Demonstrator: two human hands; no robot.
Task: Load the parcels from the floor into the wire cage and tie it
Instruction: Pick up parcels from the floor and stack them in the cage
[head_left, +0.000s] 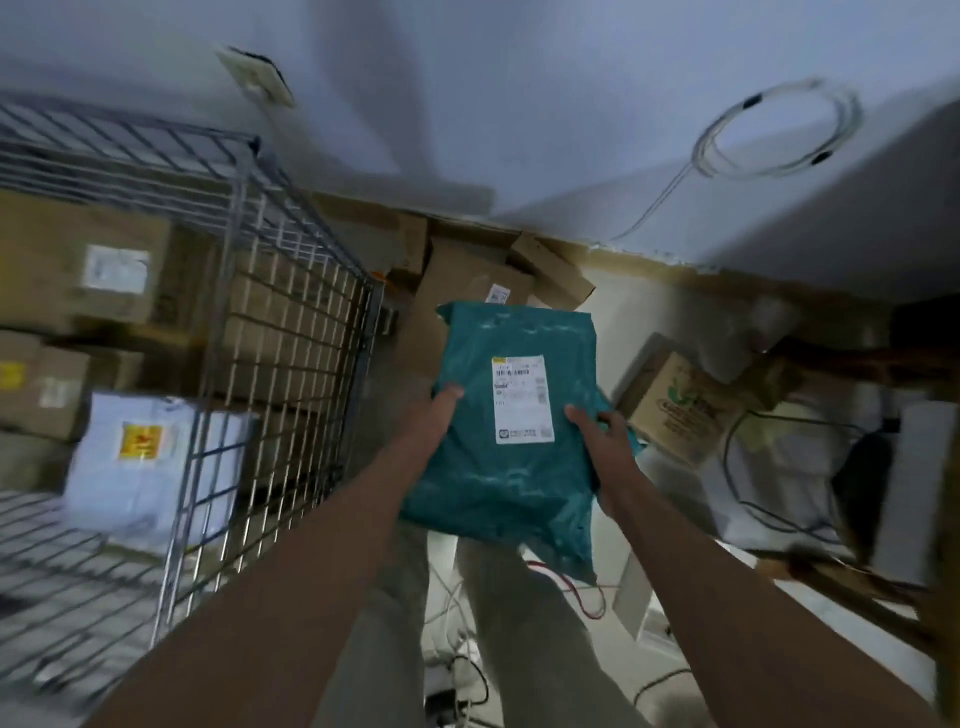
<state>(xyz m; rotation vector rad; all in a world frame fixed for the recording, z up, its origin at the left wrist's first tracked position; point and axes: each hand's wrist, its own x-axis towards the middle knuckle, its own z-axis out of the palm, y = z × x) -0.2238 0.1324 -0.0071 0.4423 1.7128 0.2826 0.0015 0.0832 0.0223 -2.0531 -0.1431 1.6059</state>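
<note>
Soft teal plastic mailer bag (498, 436) with a white printed shipping label (522, 399) is held up off the floor, right of the grey wire-mesh cage (270, 332), both arms stretched forward: left hand (431, 415) grips its left edge with thumb on top, right hand (605, 434) grips the right edge, crinkling the film. Inside the cage: stacked brown cardboard boxes (78, 270) and a white poly bag with a yellow sticker (140, 462). Beyond the cage, more brown cartons (467, 280) against the wall; loose cables (587, 597) on the floor.
</note>
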